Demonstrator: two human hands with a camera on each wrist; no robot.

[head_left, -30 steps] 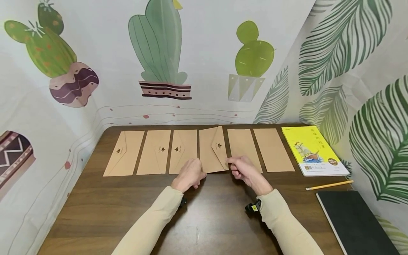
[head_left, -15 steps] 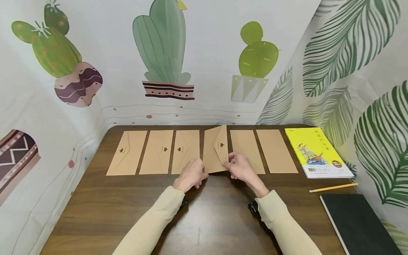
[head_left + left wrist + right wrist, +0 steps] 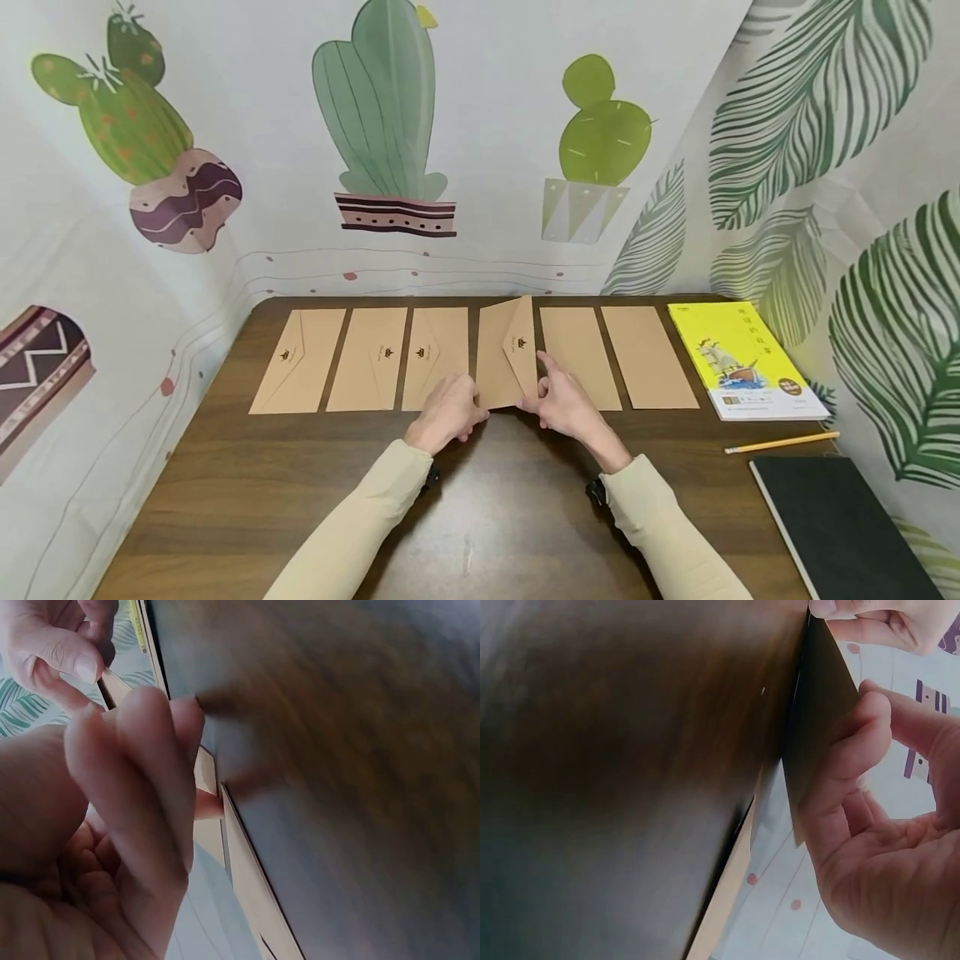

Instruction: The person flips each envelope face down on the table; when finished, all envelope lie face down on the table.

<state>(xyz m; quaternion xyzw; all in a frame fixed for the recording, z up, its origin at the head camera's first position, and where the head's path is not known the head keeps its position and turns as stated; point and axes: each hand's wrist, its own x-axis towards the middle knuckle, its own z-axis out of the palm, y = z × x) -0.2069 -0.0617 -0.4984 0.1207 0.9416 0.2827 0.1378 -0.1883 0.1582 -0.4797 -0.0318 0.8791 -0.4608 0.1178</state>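
Note:
Kraft-paper envelopes lie side by side in a row along the back of the table. One near the middle, the envelope (image 3: 495,358) with a crown print on its pointed flap, has its right side raised off the tabletop. At its lower left corner, my left hand (image 3: 446,408) pinches the paper. My right hand (image 3: 566,402) holds the lower right corner, thumb at the front edge and index finger reaching up along the right edge. In the right wrist view, the fingers (image 3: 862,742) of that hand lie against the tilted envelope's shaded underside.
Left of the held envelope lie several with flaps showing, such as this envelope (image 3: 367,358). Plain envelopes (image 3: 651,358) flank it on the right. Beyond are a yellow book (image 3: 720,342), a pencil (image 3: 783,442) and a black notebook (image 3: 847,517). A patterned cloth (image 3: 495,150) hangs behind.
My right thumb has slid left along the envelope's lower edge, and the index finger has stretched out along its right edge. My left hand stays at the left corner.

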